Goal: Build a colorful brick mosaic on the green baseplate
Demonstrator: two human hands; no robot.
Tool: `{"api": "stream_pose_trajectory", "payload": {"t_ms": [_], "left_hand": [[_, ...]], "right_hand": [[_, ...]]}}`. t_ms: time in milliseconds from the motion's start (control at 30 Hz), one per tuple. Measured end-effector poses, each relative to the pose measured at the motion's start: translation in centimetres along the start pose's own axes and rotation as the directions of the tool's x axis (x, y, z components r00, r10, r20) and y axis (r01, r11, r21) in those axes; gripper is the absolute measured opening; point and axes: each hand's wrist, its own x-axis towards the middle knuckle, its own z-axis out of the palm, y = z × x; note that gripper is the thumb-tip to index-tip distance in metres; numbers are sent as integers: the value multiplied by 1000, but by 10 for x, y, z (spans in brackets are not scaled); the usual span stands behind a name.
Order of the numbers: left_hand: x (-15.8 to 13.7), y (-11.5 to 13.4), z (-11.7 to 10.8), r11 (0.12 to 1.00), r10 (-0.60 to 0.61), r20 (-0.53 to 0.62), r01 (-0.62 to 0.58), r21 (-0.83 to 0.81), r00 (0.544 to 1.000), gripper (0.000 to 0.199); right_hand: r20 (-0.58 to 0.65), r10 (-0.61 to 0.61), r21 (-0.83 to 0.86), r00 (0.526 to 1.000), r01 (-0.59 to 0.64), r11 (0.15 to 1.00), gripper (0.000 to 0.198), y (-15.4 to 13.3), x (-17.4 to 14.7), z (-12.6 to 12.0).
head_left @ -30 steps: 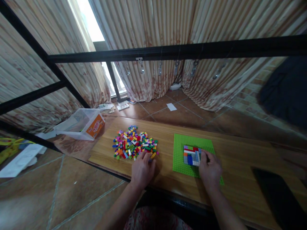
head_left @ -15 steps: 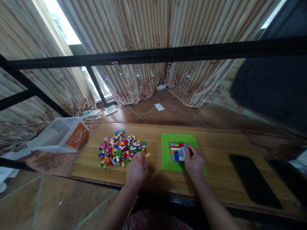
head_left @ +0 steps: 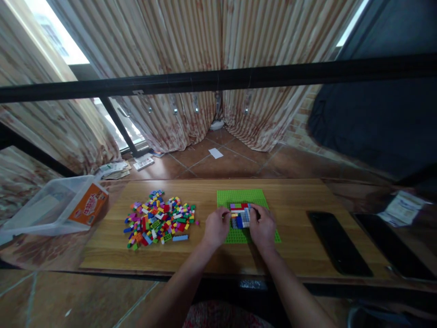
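A green studded baseplate (head_left: 239,196) lies on the wooden board, with a small build of toy bricks (head_left: 243,218) in red, white, blue, grey and purple on its middle. My left hand (head_left: 217,227) is at the build's left edge, fingers pinched on a small yellow brick (head_left: 234,214) that is partly hidden by the fingertips. On the opposite side, my right hand (head_left: 262,226) grips the build's right edge with bent fingers. Loose toy bricks (head_left: 160,218) of many colours are heaped to the left of my left hand.
A clear plastic bin (head_left: 51,205) with an orange label stands at the far left. Two dark flat objects (head_left: 337,241), like phones or tablets, lie at the right. A black rail (head_left: 191,81) crosses beyond the wooden board (head_left: 290,196). Striped curtains (head_left: 164,41) hang behind.
My left hand has moved right, from beside the brick heap to the build, carrying the yellow brick. My right hand stays at the build's right edge. The whole view has shifted.
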Motion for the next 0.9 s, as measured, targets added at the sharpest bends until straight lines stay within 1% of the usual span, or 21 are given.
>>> {"api": "stream_pose_trajectory", "payload": {"t_ms": [100,267,467,533,600,767,900], "left_hand": [[4,0,3,999,-34,-13,34,29,999,20],[4,0,7,996,-42,-31,44,79,999,19],[5,7,9,950,-76,-38,84,301,996,19],[6,8,9,939,-70,-28,75,334,997,20],[7,8,7,947,-49,-16,51,318,999,19],[6,1,5,976,13,30,-19,216,999,17],[5,-1,8,983,45,20,-48,175,999,19]], "right_hand": [[2,12,2,1000,-12,1000,33,-1,0,0],[6,9,6,1000,-9,1000,32,0,0,0],[2,-8,2,1000,8,1000,32,1,0,1],[0,-6,4,1000,6,1000,32,1,0,1],[3,-3,7,1000,3,1000,32,1,0,1],[3,-2,16,1000,2,1000,32,0,0,1],[6,0,8,1000,0,1000,32,0,0,0]]}}
